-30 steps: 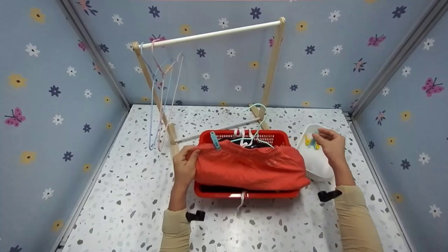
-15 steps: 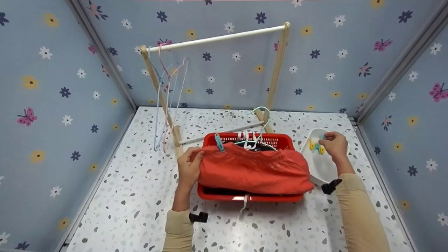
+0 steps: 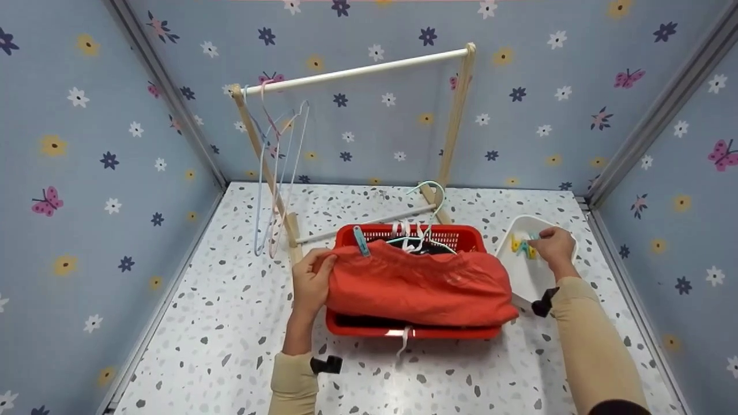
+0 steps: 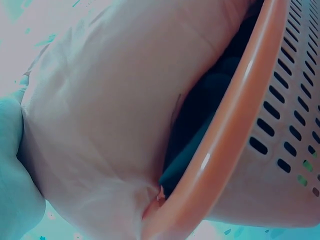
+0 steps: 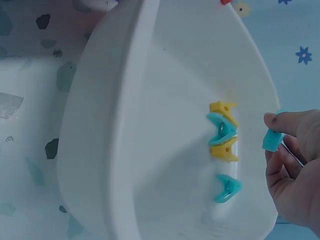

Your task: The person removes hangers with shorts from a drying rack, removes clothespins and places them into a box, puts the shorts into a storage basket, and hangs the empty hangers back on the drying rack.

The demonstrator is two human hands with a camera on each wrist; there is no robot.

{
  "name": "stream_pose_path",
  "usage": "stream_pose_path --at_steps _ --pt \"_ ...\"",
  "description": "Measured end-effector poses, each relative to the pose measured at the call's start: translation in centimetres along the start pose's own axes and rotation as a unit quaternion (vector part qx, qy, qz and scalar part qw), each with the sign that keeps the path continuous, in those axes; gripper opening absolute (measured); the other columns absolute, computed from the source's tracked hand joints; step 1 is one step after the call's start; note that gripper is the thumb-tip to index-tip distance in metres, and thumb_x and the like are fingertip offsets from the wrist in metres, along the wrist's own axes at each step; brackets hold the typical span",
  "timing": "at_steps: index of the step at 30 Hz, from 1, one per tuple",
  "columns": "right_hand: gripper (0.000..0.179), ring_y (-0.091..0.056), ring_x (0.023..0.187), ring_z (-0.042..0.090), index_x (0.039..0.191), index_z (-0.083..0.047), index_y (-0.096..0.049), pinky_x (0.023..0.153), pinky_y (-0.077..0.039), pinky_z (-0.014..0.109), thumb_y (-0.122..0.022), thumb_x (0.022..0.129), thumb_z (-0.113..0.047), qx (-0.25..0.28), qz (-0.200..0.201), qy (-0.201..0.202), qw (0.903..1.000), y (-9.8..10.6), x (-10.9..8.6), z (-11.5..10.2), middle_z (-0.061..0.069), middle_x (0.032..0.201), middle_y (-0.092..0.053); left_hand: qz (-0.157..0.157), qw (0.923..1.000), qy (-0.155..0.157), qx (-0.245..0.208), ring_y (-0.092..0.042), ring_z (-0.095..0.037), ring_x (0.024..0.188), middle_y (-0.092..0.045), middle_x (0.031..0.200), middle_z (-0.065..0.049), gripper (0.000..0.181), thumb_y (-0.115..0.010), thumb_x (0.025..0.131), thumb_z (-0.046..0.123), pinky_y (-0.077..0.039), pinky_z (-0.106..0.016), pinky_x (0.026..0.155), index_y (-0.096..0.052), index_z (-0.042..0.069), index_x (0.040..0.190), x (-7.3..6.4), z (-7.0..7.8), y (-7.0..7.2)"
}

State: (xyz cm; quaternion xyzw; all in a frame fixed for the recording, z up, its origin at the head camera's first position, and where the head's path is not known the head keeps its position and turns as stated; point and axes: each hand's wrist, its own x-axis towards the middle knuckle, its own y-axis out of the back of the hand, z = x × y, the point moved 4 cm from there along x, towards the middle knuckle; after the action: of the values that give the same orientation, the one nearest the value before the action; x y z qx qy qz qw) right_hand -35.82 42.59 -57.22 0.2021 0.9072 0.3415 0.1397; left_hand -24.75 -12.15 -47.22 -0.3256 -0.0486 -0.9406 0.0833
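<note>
A red garment [image 3: 418,285] with a gathered waistband lies draped over the front of a red basket [image 3: 412,332]. My left hand [image 3: 311,279] pinches its upper left corner. A teal clothespin [image 3: 361,241] is clipped on the waistband close to that hand. The hook of a mint hanger [image 3: 443,199] rises behind the garment. At the right, my right hand [image 3: 556,248] is over a white tray [image 3: 527,288]. In the right wrist view, its thumb and fingers pinch a turquoise clothespin [image 5: 272,139]. Below it in the tray lie yellow clothespins [image 5: 224,150] and turquoise clothespins [image 5: 229,188].
Behind the basket stands a rack with a white rod [image 3: 357,71] on wooden posts. A pink hanger [image 3: 275,135] and a blue hanger [image 3: 259,196] hang at its left end. Dark cloth [image 4: 200,115] lies inside the basket. Patterned walls enclose the speckled table [image 3: 230,334].
The right hand has shifted slightly toward the tray's right side, and more of the clothespins show. The left hand keeps its hold on the garment. The head view has tilted a little.
</note>
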Motion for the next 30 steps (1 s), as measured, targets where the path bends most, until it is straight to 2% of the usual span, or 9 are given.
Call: stream_pose_path --at_steps 6,18,26,30 --pt "0.043 -0.052 0.102 0.033 0.119 0.006 -0.057 0.086 -0.045 0.044 -0.072 0.088 -0.019 -0.011 0.018 -0.011 0.9997 0.4 0.6 0.4 0.022 0.117 -0.055 -0.006 0.9999 -0.006 -0.008 -0.064 -0.013 0.078 -0.068 0.083 -0.019 0.005 -0.065 0.086 -0.012 -0.05 -0.02 0.069 -0.068 -0.011 0.09 -0.1 -0.1 -0.1" --pt "0.034 -0.053 0.096 0.028 0.116 0.002 -0.06 0.08 -0.045 0.038 -0.064 0.094 -0.023 0.009 0.01 0.001 0.9999 0.8 2.1 -1.6 0.018 0.113 -0.057 0.002 0.9999 -0.001 -0.01 -0.064 -0.014 0.079 -0.068 0.083 -0.019 0.005 -0.065 0.086 -0.012 -0.05 -0.021 0.071 -0.067 -0.011 0.09 -0.3 -0.3 0.2" --pt "0.027 -0.053 0.086 0.024 0.108 0.001 -0.062 0.073 -0.044 0.035 -0.063 0.094 -0.021 0.018 0.024 0.041 0.9987 0.9 1.5 -2.4 0.015 0.102 -0.059 0.001 0.9999 0.008 -0.007 -0.064 -0.013 0.077 -0.068 0.083 -0.019 0.004 -0.066 0.086 -0.011 -0.05 -0.02 0.07 -0.067 -0.011 0.09 -0.2 -0.1 0.1" --pt "0.028 -0.053 0.086 0.022 0.11 -0.001 -0.062 0.072 -0.044 0.032 -0.062 0.095 -0.024 0.026 0.025 0.042 0.9985 0.8 1.2 -3.0 0.012 0.101 -0.059 0.001 1.0 0.006 -0.004 -0.063 -0.013 0.077 -0.068 0.083 -0.019 0.004 -0.066 0.085 -0.011 -0.05 -0.02 0.07 -0.067 -0.011 0.089 0.0 0.0 0.1"
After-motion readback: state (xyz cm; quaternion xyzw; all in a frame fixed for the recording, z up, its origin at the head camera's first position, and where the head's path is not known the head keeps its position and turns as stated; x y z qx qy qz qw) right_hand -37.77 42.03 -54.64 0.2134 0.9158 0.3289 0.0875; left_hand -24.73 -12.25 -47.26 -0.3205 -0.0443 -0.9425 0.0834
